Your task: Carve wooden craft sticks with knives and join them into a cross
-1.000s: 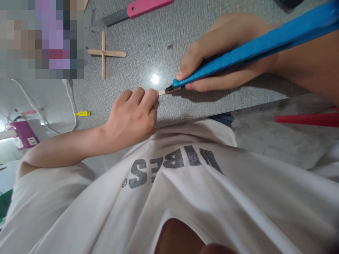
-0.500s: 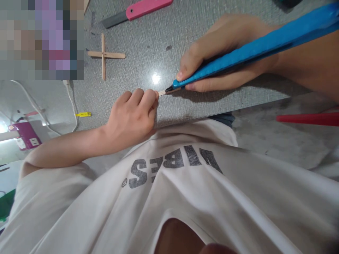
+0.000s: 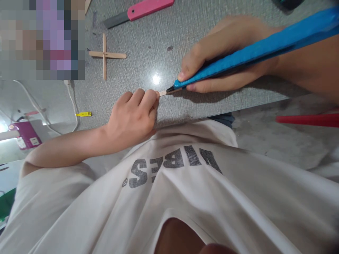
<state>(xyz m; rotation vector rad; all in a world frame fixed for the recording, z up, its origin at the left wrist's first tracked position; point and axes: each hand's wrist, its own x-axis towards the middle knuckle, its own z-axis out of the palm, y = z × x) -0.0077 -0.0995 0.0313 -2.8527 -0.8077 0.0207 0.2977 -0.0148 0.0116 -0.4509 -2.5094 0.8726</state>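
My left hand is closed on a thin wooden stick near the table's front edge. A blue-handled tool lies in the grip of my right hand, and its dark tip touches the stick just right of my left fingertips. Part of the stick runs on beneath the tool toward my right fingers. Two crossed wooden sticks rest on the grey table, up and left of my hands.
A pink-handled blade lies at the table's far side. White cables with a yellow tag and a purple socket block are at the left. Something red sticks in at the right, beyond the table edge.
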